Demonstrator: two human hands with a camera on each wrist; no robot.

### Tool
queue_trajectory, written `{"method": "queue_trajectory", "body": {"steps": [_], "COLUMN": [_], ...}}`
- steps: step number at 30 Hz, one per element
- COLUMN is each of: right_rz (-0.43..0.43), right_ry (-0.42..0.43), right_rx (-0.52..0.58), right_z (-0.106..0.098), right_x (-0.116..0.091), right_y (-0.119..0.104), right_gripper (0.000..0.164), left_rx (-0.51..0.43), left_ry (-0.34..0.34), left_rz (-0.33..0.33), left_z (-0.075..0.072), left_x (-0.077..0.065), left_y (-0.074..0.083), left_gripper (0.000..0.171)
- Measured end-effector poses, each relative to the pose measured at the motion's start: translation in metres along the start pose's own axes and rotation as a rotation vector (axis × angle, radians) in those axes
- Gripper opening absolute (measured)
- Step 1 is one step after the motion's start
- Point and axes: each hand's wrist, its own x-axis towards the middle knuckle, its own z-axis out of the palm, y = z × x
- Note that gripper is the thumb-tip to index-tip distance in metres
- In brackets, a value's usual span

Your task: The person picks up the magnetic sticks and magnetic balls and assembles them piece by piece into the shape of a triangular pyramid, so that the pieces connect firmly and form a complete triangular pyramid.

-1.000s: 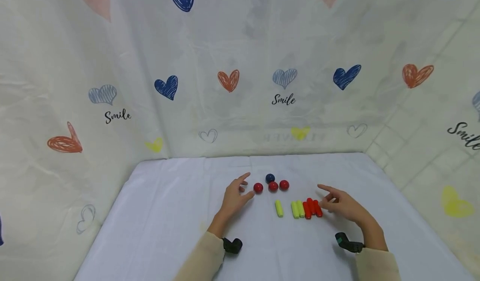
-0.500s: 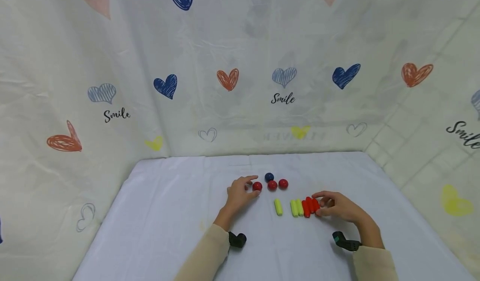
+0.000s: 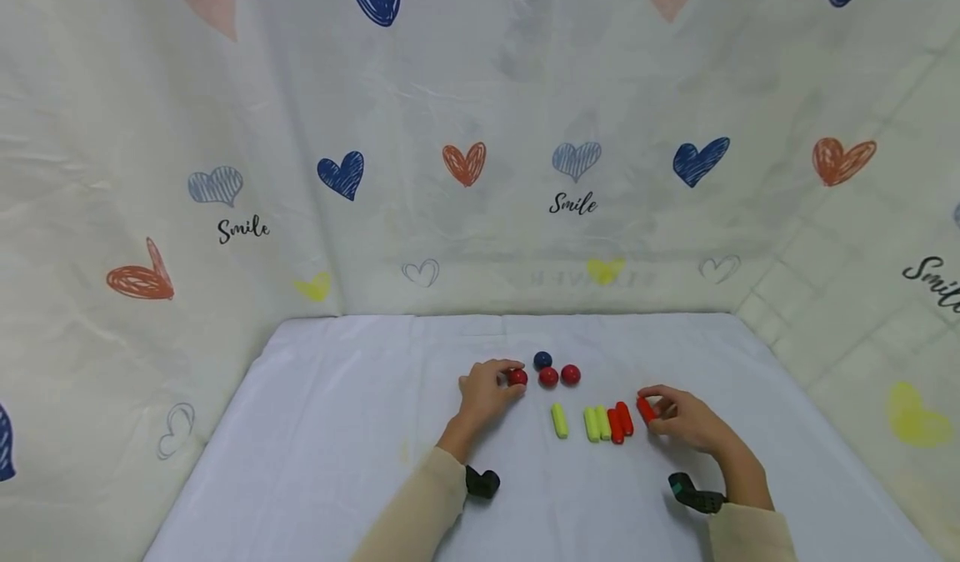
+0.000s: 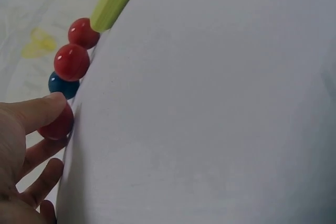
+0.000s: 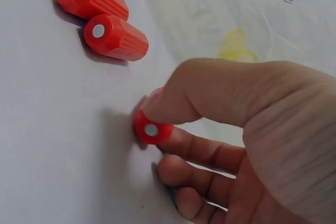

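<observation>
In the head view my left hand (image 3: 480, 397) pinches a red ball (image 3: 517, 377) between thumb and fingers. The left wrist view shows the thumb on top of that ball (image 4: 59, 124). Beside it lie two more red balls (image 3: 548, 377) and a dark blue ball (image 3: 543, 360). Toward the right, my right hand (image 3: 686, 420) grips a red rod (image 3: 646, 410) by thumb and forefinger. Its round grey end faces the right wrist camera. Two other red rods (image 3: 616, 426) lie left of that hand, side by side.
Two yellow-green rods (image 3: 592, 424) lie against the red pair. A single yellow-green rod (image 3: 559, 420) lies apart to their left. Everything rests on a white cloth-covered table (image 3: 337, 429), backed by a curtain (image 3: 450, 87) printed with hearts.
The left hand has moved right and closed its fingers on the leftmost red ball. My right hand has taken hold of the rightmost red rod and drawn it right, away from the row.
</observation>
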Motion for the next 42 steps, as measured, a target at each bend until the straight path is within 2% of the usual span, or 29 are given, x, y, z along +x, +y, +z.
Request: {"method": "queue_trajectory", "body": {"steps": [5, 12, 15, 24, 29, 35, 42], "right_rz": [0.017, 0.045, 0.032, -0.027, -0.036, -0.066, -0.112], "right_ry": [0.042, 0.082, 0.106, 0.182, 0.194, 0.187, 0.185], "right_rx": [-0.019, -0.049, -0.060, -0.056, -0.034, 0.040, 0.074], "right_z": [0.002, 0.003, 0.003, 0.003, 0.006, 0.012, 0.029], "right_x": [0.002, 0.007, 0.007, 0.005, 0.005, 0.004, 0.007], "right_y": [0.003, 0.006, 0.007, -0.002, -0.014, -0.039, -0.067], "right_gripper": [0.054, 0.048, 0.046, 0.042, 0.041, 0.041, 0.037], "left_rx": [-0.039, -0.140, -0.170, -0.264, -0.279, -0.317, -0.323], "left_ry": [0.016, 0.013, 0.008, 0.004, 0.000, 0.001, -0.014], "left_rz": [0.006, 0.028, 0.041, 0.000, -0.004, -0.026, -0.037], "left_z": [0.000, -0.006, -0.012, -0.033, -0.043, -0.053, -0.059], "left_x": [-0.002, -0.010, -0.014, -0.027, -0.032, -0.038, -0.041], "left_y": [-0.006, -0.018, -0.021, -0.023, -0.027, -0.030, -0.028], "left_gripper": [0.036, 0.035, 0.034, 0.034, 0.035, 0.035, 0.033]}}
